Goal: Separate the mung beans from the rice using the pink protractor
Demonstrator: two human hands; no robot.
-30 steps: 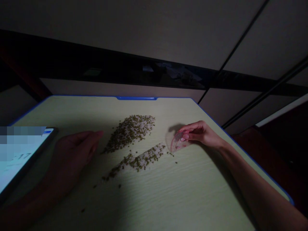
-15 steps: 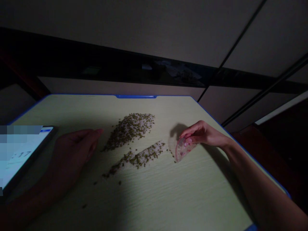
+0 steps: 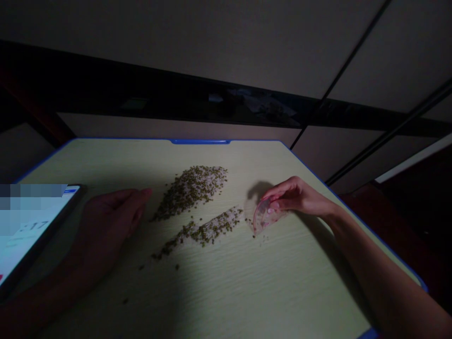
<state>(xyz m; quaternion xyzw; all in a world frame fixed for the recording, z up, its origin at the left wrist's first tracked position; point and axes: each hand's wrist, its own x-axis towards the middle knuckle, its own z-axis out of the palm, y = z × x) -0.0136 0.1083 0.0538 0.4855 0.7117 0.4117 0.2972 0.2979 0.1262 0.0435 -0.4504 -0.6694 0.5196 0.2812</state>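
Note:
My right hand [image 3: 291, 197] pinches a clear plastic protractor [image 3: 264, 219] with red markings between thumb and fingers. It stands tilted, its curved edge facing left and its lower tip close to the tabletop beside a few loose beans. Left of it lies a narrow strip of mixed green beans and white grains [image 3: 215, 228], which look like mung beans and rice. Behind that strip is a larger heap of the same mix [image 3: 194, 188]. My left hand [image 3: 109, 221] rests closed in shadow at the heap's left. Its fingertips point toward the heap without touching it; anything inside is hidden.
Everything sits on a pale wood-grain table [image 3: 282, 292] with a blue rim. A lit tablet or phone [image 3: 31, 235] is at the left edge, next to my left forearm. A few stray beans [image 3: 177, 267] lie nearer me. Cabinet panels [image 3: 183, 123] stand behind the table.
The protractor first shifted right and toward me and tilted more steeply, then moved slightly back left. My left hand stays in place. The heap and the strip look the same.

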